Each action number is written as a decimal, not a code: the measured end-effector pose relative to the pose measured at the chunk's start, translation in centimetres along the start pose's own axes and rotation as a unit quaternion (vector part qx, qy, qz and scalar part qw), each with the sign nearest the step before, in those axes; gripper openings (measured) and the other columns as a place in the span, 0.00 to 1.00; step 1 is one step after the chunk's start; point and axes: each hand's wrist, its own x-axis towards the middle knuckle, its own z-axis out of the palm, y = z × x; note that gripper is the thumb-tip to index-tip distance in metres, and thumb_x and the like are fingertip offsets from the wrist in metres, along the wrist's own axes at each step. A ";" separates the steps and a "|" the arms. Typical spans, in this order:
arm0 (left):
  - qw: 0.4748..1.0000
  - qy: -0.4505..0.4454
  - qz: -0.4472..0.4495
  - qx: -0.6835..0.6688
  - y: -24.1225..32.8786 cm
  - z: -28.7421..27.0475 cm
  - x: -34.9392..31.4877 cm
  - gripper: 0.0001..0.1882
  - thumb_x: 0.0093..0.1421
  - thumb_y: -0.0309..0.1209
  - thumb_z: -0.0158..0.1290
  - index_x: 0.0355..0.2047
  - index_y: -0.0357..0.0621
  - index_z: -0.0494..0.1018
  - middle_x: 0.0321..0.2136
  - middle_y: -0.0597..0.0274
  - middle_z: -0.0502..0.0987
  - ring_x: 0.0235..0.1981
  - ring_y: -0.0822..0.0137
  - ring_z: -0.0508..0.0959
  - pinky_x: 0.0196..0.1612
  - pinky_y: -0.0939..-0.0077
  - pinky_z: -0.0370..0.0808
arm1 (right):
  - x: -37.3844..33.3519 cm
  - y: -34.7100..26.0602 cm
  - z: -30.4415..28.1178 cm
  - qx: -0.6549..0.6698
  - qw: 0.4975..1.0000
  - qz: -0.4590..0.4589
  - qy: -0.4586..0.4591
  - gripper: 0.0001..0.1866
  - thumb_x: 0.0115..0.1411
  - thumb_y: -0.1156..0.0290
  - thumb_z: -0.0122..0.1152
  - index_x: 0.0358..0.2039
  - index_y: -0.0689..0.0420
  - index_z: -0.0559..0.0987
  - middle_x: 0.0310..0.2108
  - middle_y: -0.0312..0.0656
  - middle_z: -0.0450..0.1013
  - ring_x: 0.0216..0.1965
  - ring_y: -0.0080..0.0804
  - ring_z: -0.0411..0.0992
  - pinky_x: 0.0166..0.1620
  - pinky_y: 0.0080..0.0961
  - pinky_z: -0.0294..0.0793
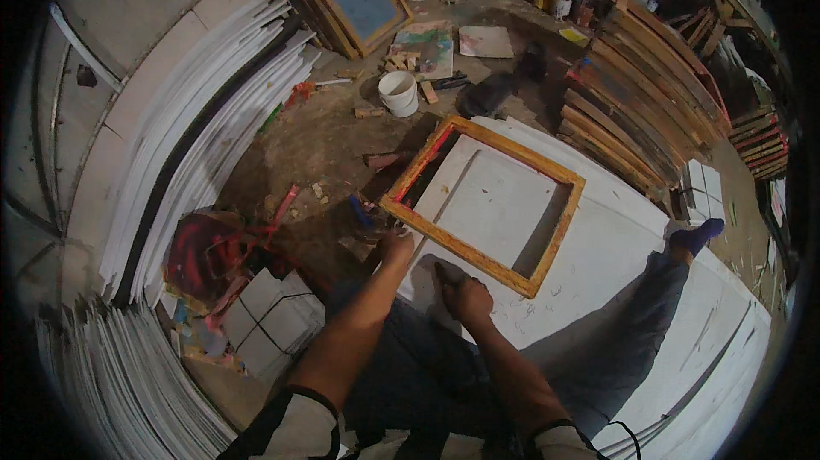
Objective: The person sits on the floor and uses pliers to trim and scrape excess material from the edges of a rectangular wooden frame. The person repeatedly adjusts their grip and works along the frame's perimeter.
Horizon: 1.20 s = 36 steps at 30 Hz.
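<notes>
A wooden screen frame [483, 252], yellow-brown with red paint inside its left side, is tilted above white sheets [615, 315]. My left hand [395, 248] is closed at its near left corner, gripping it; the fingertips are partly hidden. Just below the frame's near side, my right hand [468, 299] is closed, apart from the wood. Something short and dark juts up from this fist, but I cannot make out what it is. Small dark scraps and hair-like bits lie on the sheet right of my right hand.
Stacked wooden frames [632, 101] stand at the far right, with more frames [363, 3] leaning at the back. A white bucket [399, 94] sits on the littered floor. Stacked white sheets [205, 118] line the left. My outstretched leg [615, 315] crosses the sheets.
</notes>
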 end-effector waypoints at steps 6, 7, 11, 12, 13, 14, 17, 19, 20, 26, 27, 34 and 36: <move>0.999 0.032 -0.024 -0.029 3.2 -1.9 3.5 0.18 0.62 0.36 0.54 0.49 0.40 0.78 0.46 0.45 0.81 0.52 0.46 0.79 0.56 0.58 0.73 | 4.6 -0.6 0.9 -0.144 0.944 -0.157 0.253 0.29 0.64 0.56 0.58 0.63 0.54 0.71 0.56 0.52 0.73 0.61 0.56 0.68 0.63 0.58 0.64; 0.999 0.036 -0.007 -0.014 2.6 -1.0 4.0 0.19 0.62 0.36 0.56 0.50 0.40 0.77 0.47 0.45 0.81 0.53 0.47 0.79 0.56 0.58 0.73 | 5.6 -1.1 0.8 -0.161 0.935 -0.164 0.269 0.29 0.63 0.58 0.59 0.63 0.53 0.70 0.57 0.52 0.72 0.62 0.55 0.66 0.64 0.59 0.62; 0.999 -0.018 -0.023 0.020 -1.8 2.2 6.7 0.24 0.60 0.35 0.61 0.54 0.39 0.74 0.50 0.46 0.79 0.53 0.54 0.79 0.54 0.59 0.74 | 8.4 -2.5 -0.5 -0.199 0.963 -0.118 0.137 0.33 0.60 0.60 0.61 0.65 0.52 0.67 0.58 0.51 0.71 0.61 0.51 0.67 0.62 0.54 0.64; 0.999 -0.040 -0.008 0.011 -1.2 2.7 6.8 0.25 0.60 0.36 0.62 0.55 0.40 0.73 0.51 0.47 0.79 0.53 0.54 0.78 0.55 0.59 0.74 | 8.7 -2.0 -0.9 -0.182 0.969 -0.105 0.127 0.35 0.58 0.59 0.64 0.65 0.53 0.67 0.57 0.50 0.71 0.60 0.50 0.67 0.61 0.53 0.65; 0.998 -0.061 0.008 0.003 -0.5 3.2 6.9 0.26 0.60 0.37 0.62 0.56 0.40 0.73 0.51 0.47 0.79 0.54 0.53 0.78 0.56 0.59 0.73 | 8.8 -1.4 -1.2 -0.165 0.975 -0.093 0.117 0.37 0.56 0.58 0.66 0.65 0.53 0.66 0.56 0.49 0.72 0.59 0.49 0.68 0.60 0.51 0.66; 0.999 -0.039 0.013 0.002 -1.5 3.4 7.5 0.26 0.59 0.37 0.63 0.56 0.40 0.72 0.51 0.48 0.79 0.54 0.53 0.78 0.56 0.59 0.73 | 8.6 -1.7 -1.4 -0.145 0.980 -0.094 0.103 0.39 0.54 0.57 0.69 0.64 0.53 0.66 0.55 0.48 0.72 0.58 0.49 0.68 0.59 0.50 0.67; 1.000 0.001 0.010 0.022 -5.0 4.2 8.7 0.28 0.58 0.41 0.64 0.56 0.42 0.73 0.52 0.47 0.78 0.55 0.48 0.77 0.58 0.58 0.71 | 8.0 -1.7 -1.4 -0.160 0.963 -0.150 0.155 0.47 0.44 0.55 0.77 0.64 0.53 0.66 0.50 0.45 0.74 0.54 0.47 0.71 0.54 0.48 0.71; 0.998 -0.002 0.041 0.050 -2.6 3.9 8.7 0.29 0.58 0.44 0.64 0.56 0.44 0.74 0.53 0.45 0.78 0.57 0.45 0.75 0.61 0.56 0.69 | 8.3 -0.7 -1.4 -0.163 0.965 -0.138 0.153 0.50 0.40 0.55 0.80 0.63 0.53 0.66 0.49 0.45 0.74 0.53 0.46 0.71 0.53 0.48 0.72; 0.995 0.008 0.074 0.063 -1.5 3.3 8.6 0.29 0.57 0.44 0.65 0.56 0.44 0.74 0.53 0.45 0.78 0.58 0.44 0.74 0.61 0.56 0.69 | 8.7 -0.6 -1.7 -0.165 0.964 -0.137 0.156 0.52 0.37 0.55 0.81 0.63 0.53 0.66 0.49 0.45 0.74 0.53 0.46 0.72 0.52 0.48 0.73; 0.968 -0.034 0.239 0.065 -1.0 -0.2 9.8 0.36 0.55 0.45 0.66 0.61 0.48 0.70 0.64 0.49 0.69 0.64 0.50 0.69 0.64 0.58 0.68 | 9.1 -0.6 -1.2 -0.148 0.968 -0.138 0.148 0.52 0.36 0.55 0.82 0.62 0.53 0.66 0.49 0.46 0.73 0.55 0.46 0.70 0.53 0.48 0.73; 0.966 -0.029 0.248 0.071 -0.1 -0.6 9.2 0.35 0.56 0.46 0.65 0.61 0.48 0.70 0.63 0.49 0.69 0.64 0.50 0.69 0.64 0.58 0.68 | 9.1 -0.5 -1.4 -0.148 0.969 -0.131 0.149 0.51 0.36 0.55 0.81 0.62 0.53 0.66 0.49 0.46 0.73 0.55 0.47 0.70 0.53 0.48 0.72; 0.958 -0.153 0.147 0.193 3.3 -3.5 7.3 0.31 0.60 0.45 0.60 0.59 0.42 0.70 0.54 0.44 0.76 0.54 0.44 0.77 0.57 0.52 0.72 | 9.2 -0.6 -0.5 -0.146 0.971 -0.109 0.157 0.42 0.43 0.62 0.76 0.60 0.55 0.69 0.51 0.49 0.72 0.55 0.50 0.70 0.55 0.50 0.70; 0.942 -0.146 0.144 0.265 1.6 -4.0 8.1 0.30 0.60 0.48 0.60 0.56 0.41 0.71 0.52 0.43 0.78 0.52 0.43 0.78 0.55 0.51 0.73 | 9.4 -0.9 -0.2 -0.153 0.968 -0.111 0.164 0.39 0.46 0.63 0.73 0.59 0.55 0.69 0.50 0.48 0.72 0.54 0.50 0.69 0.55 0.50 0.69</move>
